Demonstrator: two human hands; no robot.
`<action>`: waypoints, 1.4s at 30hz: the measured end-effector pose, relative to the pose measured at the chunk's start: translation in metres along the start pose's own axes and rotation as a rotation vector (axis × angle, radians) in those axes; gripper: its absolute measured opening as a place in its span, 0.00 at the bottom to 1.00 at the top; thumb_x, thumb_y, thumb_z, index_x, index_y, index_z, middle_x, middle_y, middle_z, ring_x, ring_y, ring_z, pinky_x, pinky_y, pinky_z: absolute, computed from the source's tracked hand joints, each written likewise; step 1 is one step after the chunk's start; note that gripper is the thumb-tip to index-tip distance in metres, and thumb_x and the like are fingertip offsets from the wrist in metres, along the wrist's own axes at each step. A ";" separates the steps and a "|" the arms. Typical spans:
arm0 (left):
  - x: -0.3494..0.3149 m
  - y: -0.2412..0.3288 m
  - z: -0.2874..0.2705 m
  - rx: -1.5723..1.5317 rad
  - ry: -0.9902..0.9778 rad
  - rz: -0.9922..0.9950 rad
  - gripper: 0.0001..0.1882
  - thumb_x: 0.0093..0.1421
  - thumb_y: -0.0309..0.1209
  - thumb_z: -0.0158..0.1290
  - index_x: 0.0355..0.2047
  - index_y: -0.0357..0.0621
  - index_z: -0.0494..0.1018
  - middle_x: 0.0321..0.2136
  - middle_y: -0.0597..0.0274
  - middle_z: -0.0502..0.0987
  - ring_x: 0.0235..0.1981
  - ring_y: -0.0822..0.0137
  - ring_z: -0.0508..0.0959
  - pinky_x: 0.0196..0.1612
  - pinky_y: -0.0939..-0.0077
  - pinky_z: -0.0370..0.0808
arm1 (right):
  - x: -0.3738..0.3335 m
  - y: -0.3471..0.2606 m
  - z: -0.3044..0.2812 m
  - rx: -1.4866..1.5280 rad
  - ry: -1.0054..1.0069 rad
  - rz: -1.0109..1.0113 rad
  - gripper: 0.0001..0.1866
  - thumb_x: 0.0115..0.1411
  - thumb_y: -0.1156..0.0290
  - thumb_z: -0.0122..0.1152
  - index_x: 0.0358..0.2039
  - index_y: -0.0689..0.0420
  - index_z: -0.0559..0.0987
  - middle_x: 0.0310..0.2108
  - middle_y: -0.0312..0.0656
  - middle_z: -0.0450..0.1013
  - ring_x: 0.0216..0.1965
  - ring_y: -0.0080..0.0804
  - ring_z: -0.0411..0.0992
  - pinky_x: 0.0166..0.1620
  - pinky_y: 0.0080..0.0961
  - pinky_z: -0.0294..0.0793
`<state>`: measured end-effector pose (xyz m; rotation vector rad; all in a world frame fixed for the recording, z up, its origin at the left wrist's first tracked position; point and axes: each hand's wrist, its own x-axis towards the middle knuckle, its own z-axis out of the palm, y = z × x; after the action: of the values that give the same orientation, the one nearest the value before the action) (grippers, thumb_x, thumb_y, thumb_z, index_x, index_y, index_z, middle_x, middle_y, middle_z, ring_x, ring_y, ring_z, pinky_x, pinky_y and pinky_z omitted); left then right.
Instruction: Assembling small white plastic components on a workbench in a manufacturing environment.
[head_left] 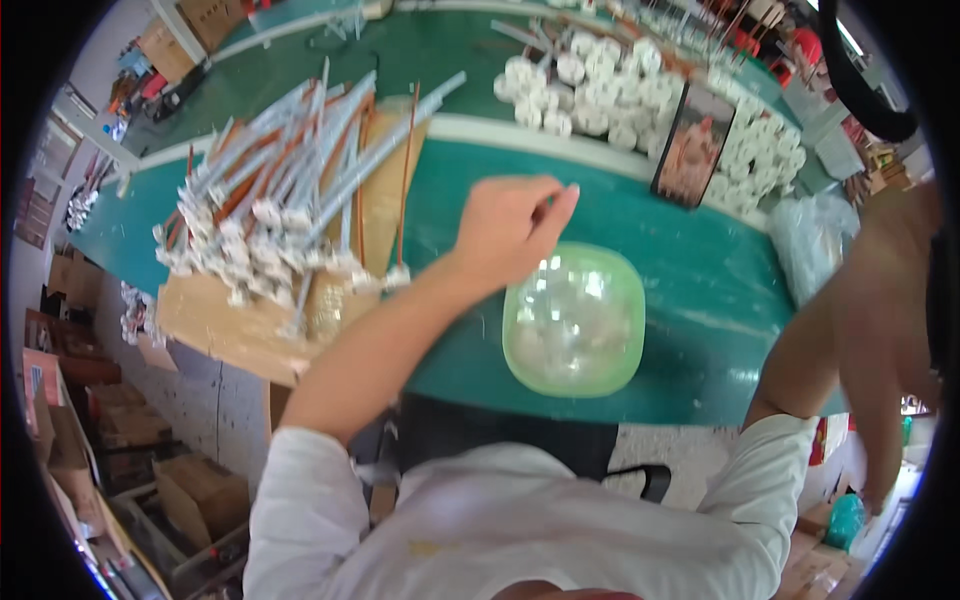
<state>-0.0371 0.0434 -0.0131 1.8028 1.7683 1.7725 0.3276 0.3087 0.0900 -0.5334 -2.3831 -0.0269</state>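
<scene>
My left hand (512, 228) hovers over the green table, just beyond a shallow light-green bowl (637, 345). Its fingers are curled in and the thumb sticks out to the right; nothing shows in the grip. Inside the bowl lie clear, shiny contents (575, 325), too blurred to name. My right hand (890, 310) is raised close to the camera at the right rim of the view. Motion smears it and the rim cuts it off, so its fingers and anything in them cannot be made out.
Grey and reddish-brown rods with white end pieces (270, 200) lie piled on cardboard (215, 315) at left. Many white round parts (590, 80) are heaped at the far right. A phone (695, 145) leans against them. Beside it stands a clear plastic bag (815, 240). Cardboard boxes (200, 490) fill the lower left.
</scene>
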 end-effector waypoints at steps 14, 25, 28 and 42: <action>0.005 -0.004 -0.013 -0.087 -0.442 -0.291 0.15 0.56 0.33 0.65 0.41 0.40 0.80 0.25 0.58 0.84 0.24 0.71 0.81 0.32 0.76 0.77 | 0.282 -0.107 0.257 -0.283 -0.421 -0.259 0.20 0.53 0.85 0.58 0.43 0.50 0.85 0.44 0.47 0.81 0.47 0.47 0.78 0.51 0.39 0.78; 0.005 -0.005 -0.006 -0.121 -0.029 -0.058 0.15 0.56 0.30 0.63 0.43 0.38 0.78 0.26 0.56 0.83 0.24 0.67 0.82 0.29 0.74 0.76 | 0.238 -0.152 0.173 0.142 0.068 -0.320 0.08 0.50 0.67 0.69 0.29 0.56 0.85 0.34 0.43 0.80 0.36 0.44 0.79 0.41 0.34 0.78; 0.006 0.011 -0.010 -0.097 0.044 -0.049 0.24 0.56 0.30 0.63 0.53 0.41 0.73 0.30 0.56 0.84 0.28 0.65 0.83 0.31 0.73 0.77 | 0.152 -0.180 0.138 0.320 0.121 -0.166 0.08 0.55 0.73 0.70 0.36 0.59 0.86 0.35 0.45 0.80 0.36 0.37 0.78 0.40 0.31 0.75; -0.016 0.036 0.001 0.004 -0.301 0.311 0.22 0.55 0.21 0.59 0.52 0.38 0.72 0.30 0.48 0.80 0.29 0.48 0.81 0.31 0.62 0.76 | -0.003 -0.222 0.131 0.470 0.245 -0.339 0.17 0.44 0.85 0.71 0.38 0.64 0.83 0.37 0.45 0.78 0.33 0.39 0.77 0.34 0.26 0.77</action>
<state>-0.0086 0.0210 0.0012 2.3056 1.4440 1.4756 0.1634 0.1250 0.0150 0.0929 -2.1135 0.2933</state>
